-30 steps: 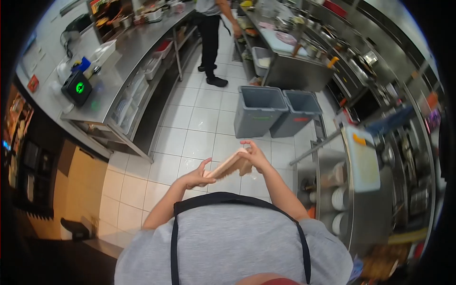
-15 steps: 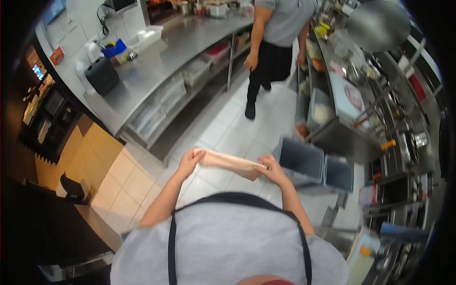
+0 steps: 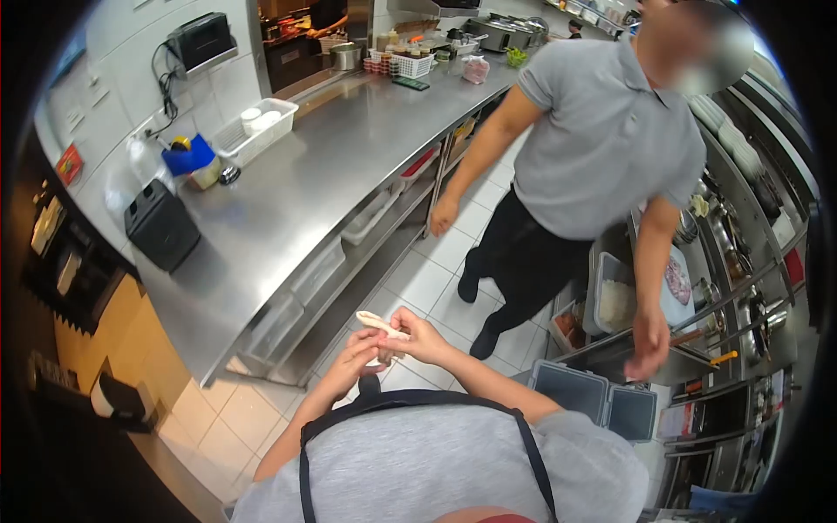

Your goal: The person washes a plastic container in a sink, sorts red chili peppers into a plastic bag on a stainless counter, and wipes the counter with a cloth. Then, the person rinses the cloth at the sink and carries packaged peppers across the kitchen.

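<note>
Close in front of my body, my two hands meet over a pale cream, soft, folded piece (image 3: 377, 323); whether it is cloth, a glove or something else I cannot make out. My right hand (image 3: 420, 338) pinches it from the right. Closed around its lower part is my left hand (image 3: 350, 364), with the fingers close to those of the right. One end of the piece sticks out above the fingers, towards the counter. The rest is bunched and partly hidden by my hands.
A long steel counter (image 3: 288, 200) runs along the left, carrying a black box-shaped device (image 3: 163, 227) and a white basket (image 3: 255, 131). A co-worker in a grey shirt (image 3: 602, 139) stands close ahead on the right. Grey bins (image 3: 571, 392) stand on the tiled floor.
My hands have come together and moved left; the piece, stretched between them before, is now bunched up. The co-worker has come much closer. My view has shifted.
</note>
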{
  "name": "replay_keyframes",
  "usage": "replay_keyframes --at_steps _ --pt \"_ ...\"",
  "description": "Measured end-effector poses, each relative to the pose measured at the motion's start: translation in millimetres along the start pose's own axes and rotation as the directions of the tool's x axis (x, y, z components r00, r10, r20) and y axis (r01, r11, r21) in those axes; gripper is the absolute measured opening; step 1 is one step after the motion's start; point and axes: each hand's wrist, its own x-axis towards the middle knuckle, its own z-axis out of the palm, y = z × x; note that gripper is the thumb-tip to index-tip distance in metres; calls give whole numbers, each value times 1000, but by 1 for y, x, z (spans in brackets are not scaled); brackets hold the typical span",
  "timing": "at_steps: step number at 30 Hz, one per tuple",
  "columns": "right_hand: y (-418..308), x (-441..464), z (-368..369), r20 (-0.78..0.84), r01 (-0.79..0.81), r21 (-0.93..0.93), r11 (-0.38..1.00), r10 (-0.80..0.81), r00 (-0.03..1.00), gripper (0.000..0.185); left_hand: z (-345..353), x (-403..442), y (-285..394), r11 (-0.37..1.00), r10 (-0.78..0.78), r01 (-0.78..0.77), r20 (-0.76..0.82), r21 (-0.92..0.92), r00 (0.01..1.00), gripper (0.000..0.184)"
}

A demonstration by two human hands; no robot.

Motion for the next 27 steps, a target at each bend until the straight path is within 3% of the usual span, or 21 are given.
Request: replay_keyframes --at_steps 2,4,5,6,7,8,10,12,13,14,16,17,18,19,20,21,22,23,24,25,27 --pt "-12 64 -5 28 199 4 980 -199 980 26 -33 23 38 980 174 -173 -2 102 985 34" --pt "-39 132 -18 61 301 186 935 -317 947 21 -55 42 90 876 417 -381 -67 296 907 34" --pt "-65 161 -22 -52 405 215 889 -403 914 19 -66 52 118 774 521 -457 -29 439 853 35" --pt "-86 184 -31 -96 354 272 895 -341 935 21 -75 64 145 646 607 -510 22 568 794 35" --pt "-104 204 -41 -120 329 354 876 -306 944 21 -76 76 169 673 625 -502 -54 543 779 35" --pt "-92 237 -54 -127 327 310 893 -302 945 27 -78 93 188 696 636 -494 -128 521 761 35" --pt "-97 258 -88 -152 156 42 987 -148 977 37 -104 140 200 672 627 -431 -153 603 764 35" --pt "-49 285 -131 -158 111 -142 984 -133 978 44 -154 206 184 428 645 -190 -151 884 749 37" --pt "-32 290 -154 -122 -67 -36 997 62 991 42 -179 236 170 370 534 -23 -192 929 823 49" --pt "-15 294 -178 -60 -249 56 967 253 966 41 -197 265 153 369 530 -26 -188 929 827 49" --pt "31 310 -234 -39 -356 110 928 362 931 41 -220 316 122 173 258 450 -482 876 838 65" --pt "61 315 -257 -169 -389 164 906 415 894 42 -215 334 116 51 267 547 -539 836 799 76" --pt "86 331 -290 -301 -393 214 894 443 844 43 -215 352 111 96 322 569 -566 817 759 76" --pt "120 342 -318 -451 -457 215 863 503 738 28 -211 368 122 116 290 593 -598 797 747 76" --pt "164 352 -350 -557 -596 75 799 529 640 28 -211 376 128 133 246 620 -632 773 735 77" --pt "212 356 -379 -551 -694 -205 690 504 665 28 -220 389 133 227 223 594 -635 772 740 75" --pt "238 366 -405 -540 -719 -473 509 477 693 28 -223 401 142 217 229 592 -630 776 742 75" --pt "231 371 -412 -539 -722 -468 510 482 691 28 -223 407 150 208 210 598 -633 774 745 73" --pt "215 368 -416 -444 -733 -290 616 592 673 28 -223 413 153 210 183 606 -639 768 747 70" --pt "194 364 -418 -327 -738 -98 667 679 657 29 -227 421 152 179 218 620 -646 764 732 66" --pt "192 371 -424 -220 -631 99 770 635 740 30 -228 438 155 105 386 627 -613 772 689 53"
